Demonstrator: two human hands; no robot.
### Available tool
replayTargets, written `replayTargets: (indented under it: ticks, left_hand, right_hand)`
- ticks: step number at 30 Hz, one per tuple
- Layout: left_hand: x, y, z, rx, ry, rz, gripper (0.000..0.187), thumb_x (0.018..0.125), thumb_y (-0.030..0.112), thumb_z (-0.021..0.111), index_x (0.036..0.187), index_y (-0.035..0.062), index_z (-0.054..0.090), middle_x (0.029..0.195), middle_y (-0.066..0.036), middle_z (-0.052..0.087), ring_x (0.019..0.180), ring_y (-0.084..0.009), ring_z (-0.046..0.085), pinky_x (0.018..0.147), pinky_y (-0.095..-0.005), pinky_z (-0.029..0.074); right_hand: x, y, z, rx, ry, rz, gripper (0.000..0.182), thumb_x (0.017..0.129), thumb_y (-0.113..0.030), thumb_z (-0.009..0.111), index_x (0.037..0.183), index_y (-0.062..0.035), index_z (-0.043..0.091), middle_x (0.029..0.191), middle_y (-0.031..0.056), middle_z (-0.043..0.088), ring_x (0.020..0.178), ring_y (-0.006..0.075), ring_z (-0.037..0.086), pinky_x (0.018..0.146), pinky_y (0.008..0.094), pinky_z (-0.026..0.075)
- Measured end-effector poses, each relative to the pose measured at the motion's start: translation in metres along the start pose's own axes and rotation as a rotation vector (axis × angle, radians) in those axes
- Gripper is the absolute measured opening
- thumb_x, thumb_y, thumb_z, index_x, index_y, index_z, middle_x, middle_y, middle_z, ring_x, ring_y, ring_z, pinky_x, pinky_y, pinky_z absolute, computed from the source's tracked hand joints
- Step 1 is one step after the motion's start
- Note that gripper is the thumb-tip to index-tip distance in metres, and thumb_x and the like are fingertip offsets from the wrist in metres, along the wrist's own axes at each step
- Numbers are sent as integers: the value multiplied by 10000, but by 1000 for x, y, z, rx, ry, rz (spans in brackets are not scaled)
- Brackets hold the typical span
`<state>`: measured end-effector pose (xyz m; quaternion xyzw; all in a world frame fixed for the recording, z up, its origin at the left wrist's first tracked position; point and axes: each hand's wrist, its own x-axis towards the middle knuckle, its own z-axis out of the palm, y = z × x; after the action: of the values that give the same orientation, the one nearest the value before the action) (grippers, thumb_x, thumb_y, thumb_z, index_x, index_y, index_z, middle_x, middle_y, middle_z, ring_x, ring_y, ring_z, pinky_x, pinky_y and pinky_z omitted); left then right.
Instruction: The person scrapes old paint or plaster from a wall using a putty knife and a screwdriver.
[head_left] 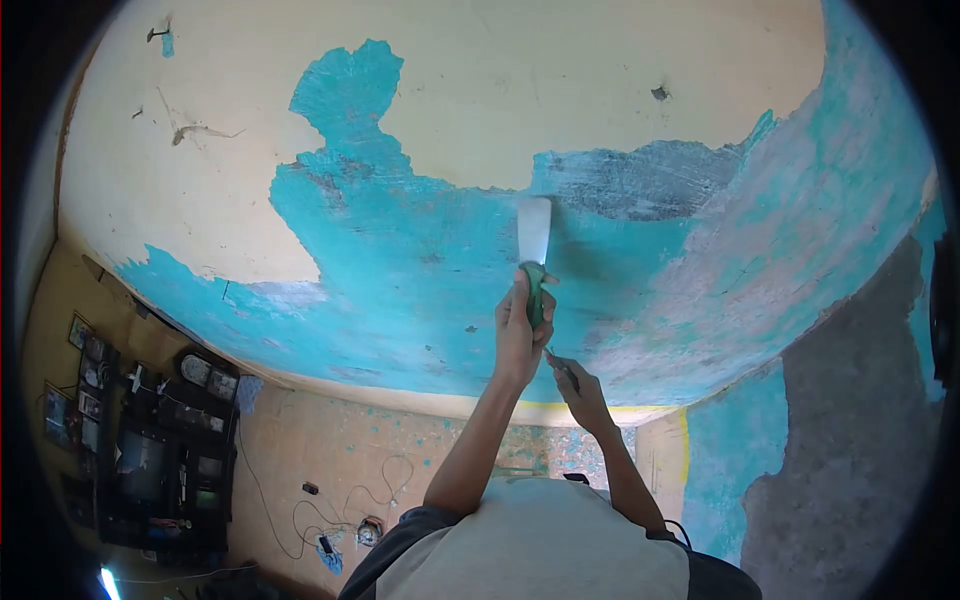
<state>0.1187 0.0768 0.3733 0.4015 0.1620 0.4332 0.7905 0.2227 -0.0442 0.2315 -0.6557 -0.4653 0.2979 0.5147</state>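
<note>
My left hand (522, 325) is wrapped round the green handle of a scraper (534, 228), whose wide metal blade points up against the wall. Cream paint (480, 90) covers the upper wall, with a ragged edge above turquoise paint (400, 270). A dark grey bare patch (640, 183) lies right of the blade tip. Lower and to the right, my right hand (583, 392) is closed round a thin, dark-handled tool (563, 370), its tip close to my left hand.
A black shelf unit (150, 450) with a television stands at the lower left. Cables and a small round device (370, 531) lie on the floor (290, 430), among turquoise paint flakes. A grey wall section (850, 420) is at the right.
</note>
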Motion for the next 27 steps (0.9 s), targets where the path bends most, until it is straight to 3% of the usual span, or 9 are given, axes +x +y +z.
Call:
replayTargets:
  ticks: [5,10,16,18,20,23,24,27]
  left_hand:
    - [6,20,11,221,48,89,493,1113,502,418,1084,42,593,648,53,387,436,-22,283,381,-218,189]
    - [6,17,24,83,-21,59,496,1110,512,420,1006,54,581,614,57,362,416,-19,255,363,-221,169]
    - [-3,2,-3,64,56,-18,519,1094,528,457,948,53,603,586,73,358,424,-20,259,370,-224,178]
    - [7,18,5,77,47,-30,535,1089,544,457,938,52,606,579,72,356,421,-22,255,367,-226,175]
    - [6,24,14,83,39,-45,552,1083,559,458,928,51,609,573,72,354,417,-24,250,365,-229,172]
    - [10,23,16,46,-10,-60,571,1078,571,457,898,53,614,558,73,338,408,-28,256,353,-230,171]
    - [10,20,11,77,13,-33,574,1081,569,449,895,51,613,558,73,343,405,-28,261,350,-230,178]
    - [-1,1,-5,39,24,-30,540,1096,520,459,968,28,642,590,61,390,414,-30,279,361,-227,195]
  right_hand:
    - [-1,3,7,17,14,5,333,1068,-249,582,1330,-51,639,686,20,395,636,107,367,591,304,346]
    - [-6,10,11,63,-5,59,337,1070,-247,581,1339,-54,641,691,6,404,642,100,364,594,300,345]
    - [-10,11,16,3,-28,55,344,1068,-242,585,1350,-53,636,671,-1,381,630,93,349,583,293,327]
    - [-15,7,17,14,-39,55,369,1070,-219,574,1381,-25,622,720,-44,415,650,57,348,582,257,327]
    - [-19,0,17,27,-100,154,366,1071,-213,568,1382,-27,620,728,-41,422,661,58,353,588,259,335]
    - [-21,11,18,-7,-64,67,369,1073,-207,563,1397,-38,614,728,-44,422,661,54,354,586,253,333]
    - [-20,17,21,49,-32,67,355,1073,-251,568,1370,-64,623,663,-2,403,625,93,363,577,301,340]
    - [-23,20,18,-5,-14,45,352,1074,-248,566,1365,-60,625,665,-6,402,625,92,366,573,302,337]
